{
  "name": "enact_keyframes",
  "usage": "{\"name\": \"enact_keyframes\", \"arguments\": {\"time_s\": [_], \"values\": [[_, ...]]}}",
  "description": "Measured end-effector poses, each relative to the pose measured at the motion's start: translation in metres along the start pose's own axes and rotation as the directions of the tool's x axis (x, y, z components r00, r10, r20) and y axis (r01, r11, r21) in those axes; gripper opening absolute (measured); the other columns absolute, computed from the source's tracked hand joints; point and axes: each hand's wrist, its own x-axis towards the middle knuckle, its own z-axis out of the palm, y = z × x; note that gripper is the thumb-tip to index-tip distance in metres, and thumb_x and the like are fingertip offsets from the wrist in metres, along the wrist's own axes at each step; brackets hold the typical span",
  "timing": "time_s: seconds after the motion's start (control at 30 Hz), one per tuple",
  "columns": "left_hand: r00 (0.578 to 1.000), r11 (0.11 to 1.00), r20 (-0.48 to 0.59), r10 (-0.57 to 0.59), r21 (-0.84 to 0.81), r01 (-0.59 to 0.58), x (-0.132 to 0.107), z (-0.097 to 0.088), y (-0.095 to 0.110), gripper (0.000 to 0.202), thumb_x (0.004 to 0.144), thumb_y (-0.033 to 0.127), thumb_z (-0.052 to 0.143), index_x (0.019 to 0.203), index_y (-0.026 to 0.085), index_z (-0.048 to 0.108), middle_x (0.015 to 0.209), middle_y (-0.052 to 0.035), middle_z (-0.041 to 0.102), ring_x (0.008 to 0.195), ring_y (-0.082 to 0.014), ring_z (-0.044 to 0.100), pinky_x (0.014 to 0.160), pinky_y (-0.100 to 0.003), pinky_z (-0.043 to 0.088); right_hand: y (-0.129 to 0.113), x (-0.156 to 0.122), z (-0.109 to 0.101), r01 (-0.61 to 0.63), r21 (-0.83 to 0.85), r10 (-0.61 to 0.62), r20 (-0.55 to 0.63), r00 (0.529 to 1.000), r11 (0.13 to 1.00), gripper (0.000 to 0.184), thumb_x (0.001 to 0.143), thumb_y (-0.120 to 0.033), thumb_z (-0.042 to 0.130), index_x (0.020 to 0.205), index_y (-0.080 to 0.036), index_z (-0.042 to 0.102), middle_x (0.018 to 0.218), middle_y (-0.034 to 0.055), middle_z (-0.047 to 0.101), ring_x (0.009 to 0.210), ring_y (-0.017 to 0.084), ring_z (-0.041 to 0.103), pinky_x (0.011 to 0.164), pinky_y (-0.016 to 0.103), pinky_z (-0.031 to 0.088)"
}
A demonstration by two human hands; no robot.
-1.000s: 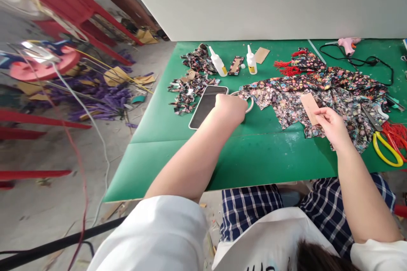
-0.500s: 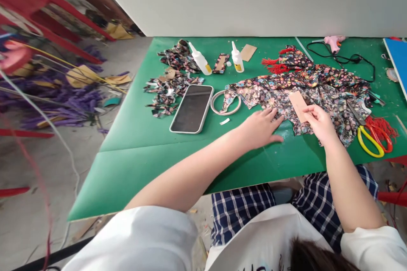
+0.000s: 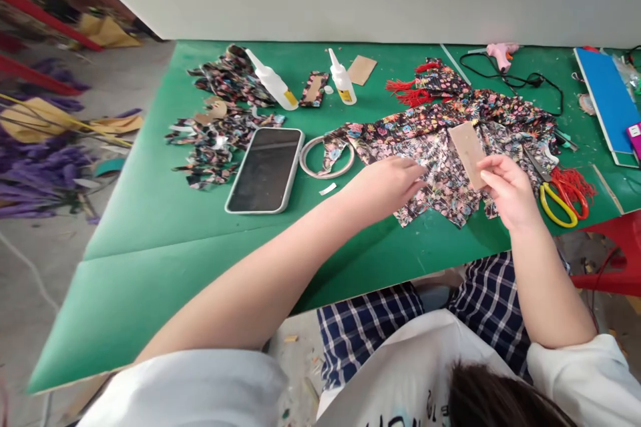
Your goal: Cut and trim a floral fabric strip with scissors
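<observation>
My right hand [image 3: 508,190] pinches a small tan cardboard rectangle [image 3: 467,150] between thumb and fingers, holding it over the floral cloth. The dark, multicoloured floral cloth [image 3: 441,180] lies spread on the green table [image 3: 200,280], with jagged lower edges. My left hand [image 3: 388,183] is at the cloth's left part, its fingers drawn together on the fabric; the fingertips are partly hidden. Scissors with yellow and red handles [image 3: 558,205] rest at the cloth's right end, next to a red tassel [image 3: 573,183].
Left of the cloth are a pale ring [image 3: 301,159], a phone [image 3: 263,170] and floral scraps [image 3: 210,140]. Behind stand two glue bottles [image 3: 274,83] [image 3: 342,80], a cloth-edged card [image 3: 314,89] and another cardboard piece [image 3: 361,70]. A pink glue gun [image 3: 501,55] lies far right, near a blue board [image 3: 603,100].
My left hand has gone from lying flat with fingers spread to fingers gathered on the cloth. The cloth's lower edge has shifted. My right hand still holds the cardboard; the view has swung right.
</observation>
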Motion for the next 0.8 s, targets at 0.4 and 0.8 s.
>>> {"name": "enact_keyframes", "arguments": {"time_s": [0.4, 0.8], "values": [[0.985, 0.972, 0.041, -0.169, 0.174, 0.160, -0.021, 0.031, -0.023, 0.096, 0.084, 0.073, 0.038, 0.147, 0.002, 0.023, 0.155, -0.0214, 0.022, 0.145, -0.0342, 0.018, 0.119, -0.050, 0.016, 0.024, -0.008, 0.010, -0.083, -0.067, 0.084, 0.014, 0.996, 0.994, 0.018, 0.074, -0.036, 0.060, 0.085, -0.022, 0.057, 0.081, 0.0006, 0.066, 0.074, 0.015, 0.060, 0.067, 0.029, 0.049], [0.975, 0.969, 0.033, -0.220, 0.121, 0.215, -0.046, 0.017, -0.050, 0.072, 0.091, 0.058, 0.041, 0.147, 0.015, 0.031, 0.154, -0.0151, 0.028, 0.145, -0.0340, 0.019, 0.117, -0.055, 0.019, 0.000, -0.009, 0.064, -0.120, -0.051, 0.128, 0.206, 0.970, 0.992, 0.029, 0.072, -0.026, 0.066, 0.099, -0.025, 0.056, 0.097, 0.0002, 0.059, 0.065, 0.011, 0.063, 0.060, 0.028, 0.058]]}}
